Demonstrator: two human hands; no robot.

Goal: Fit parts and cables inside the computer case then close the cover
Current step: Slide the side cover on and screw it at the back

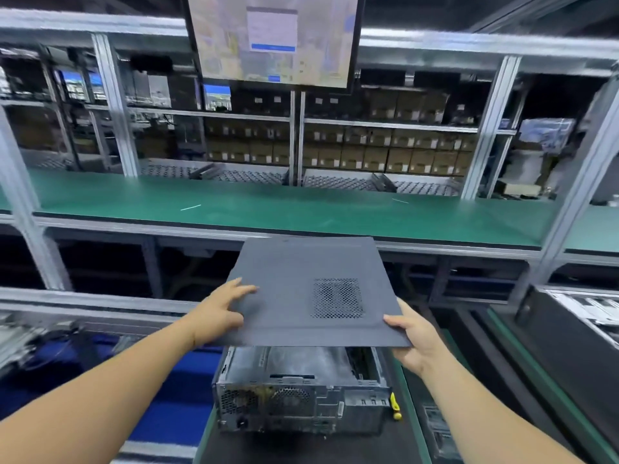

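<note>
Holding the grey cover (308,289) above the open computer case (301,393): left hand (219,313) grips its left edge, right hand (413,339) pinches the near right corner. Case interior blurred, probably cabled.

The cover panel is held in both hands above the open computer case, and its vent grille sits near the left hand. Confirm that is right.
Not quite. The head view shows the cover panel held by the left hand and right hand above the open computer case, but the vent grille sits nearer the right hand, not the left.
</note>
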